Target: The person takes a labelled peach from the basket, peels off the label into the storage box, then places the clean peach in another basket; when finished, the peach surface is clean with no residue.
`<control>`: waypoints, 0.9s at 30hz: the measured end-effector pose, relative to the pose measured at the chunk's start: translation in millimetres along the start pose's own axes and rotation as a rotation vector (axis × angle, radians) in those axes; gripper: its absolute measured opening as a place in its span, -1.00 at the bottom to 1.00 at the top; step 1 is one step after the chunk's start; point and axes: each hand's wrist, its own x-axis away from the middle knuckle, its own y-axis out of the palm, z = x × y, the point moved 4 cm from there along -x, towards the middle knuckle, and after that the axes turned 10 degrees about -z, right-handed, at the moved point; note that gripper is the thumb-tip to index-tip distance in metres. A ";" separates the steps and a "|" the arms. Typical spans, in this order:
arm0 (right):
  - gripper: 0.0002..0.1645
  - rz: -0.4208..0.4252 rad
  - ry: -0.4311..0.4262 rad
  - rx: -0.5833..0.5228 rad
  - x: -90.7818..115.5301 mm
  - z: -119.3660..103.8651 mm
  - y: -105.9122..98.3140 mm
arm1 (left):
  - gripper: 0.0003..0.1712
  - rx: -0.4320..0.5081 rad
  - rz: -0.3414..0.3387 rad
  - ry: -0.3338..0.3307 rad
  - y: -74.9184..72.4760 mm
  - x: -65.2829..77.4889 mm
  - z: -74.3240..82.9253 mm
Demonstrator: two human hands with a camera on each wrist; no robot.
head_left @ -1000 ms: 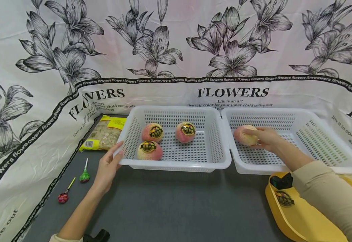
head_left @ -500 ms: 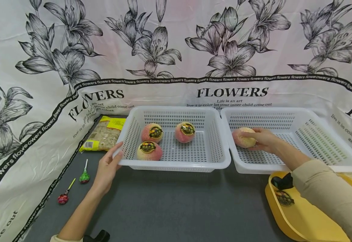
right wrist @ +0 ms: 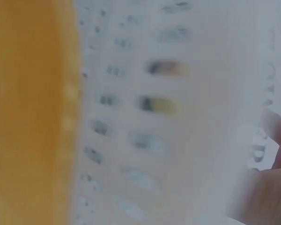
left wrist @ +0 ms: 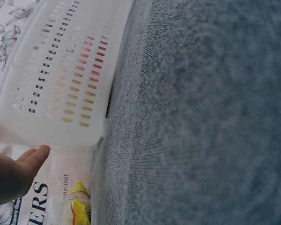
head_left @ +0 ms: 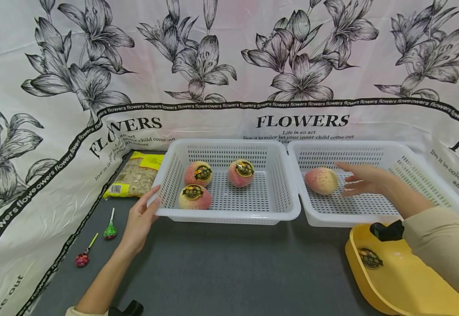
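At centre-left, the left hand (head_left: 138,222) grips a basket (head_left: 229,215) — at right, the right hand (head_left: 365,179) is spread beside a peach (head_left: 321,181).

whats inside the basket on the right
One peach lies by the left wall of the basket, apart from the right grip. What the arm covers there can't be seen.

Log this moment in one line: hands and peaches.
left hand: holds left basket by rim | right hand: beside peach, holding nothing | right basket: one peach | left basket: three peaches
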 end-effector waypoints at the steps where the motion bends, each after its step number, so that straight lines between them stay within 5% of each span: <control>1: 0.06 -0.003 -0.005 0.010 1.9 -1.6 -2.6 | -0.45 0.000 0.000 -0.001 0.0 -0.3 -0.1; 11: -0.25 -0.195 -0.111 0.142 19.8 -42.5 4.1 | -0.45 -0.006 0.004 -0.016 -0.2 -0.8 -0.1; 16: -0.39 -0.283 -0.192 0.154 21.4 -64.2 32.9 | -0.45 -0.006 0.008 -0.022 -1.4 -0.4 0.0; 27: -0.29 -0.412 -0.275 0.127 -5.3 -84.7 112.3 | -0.46 -0.010 0.010 -0.035 -1.0 -0.5 -0.1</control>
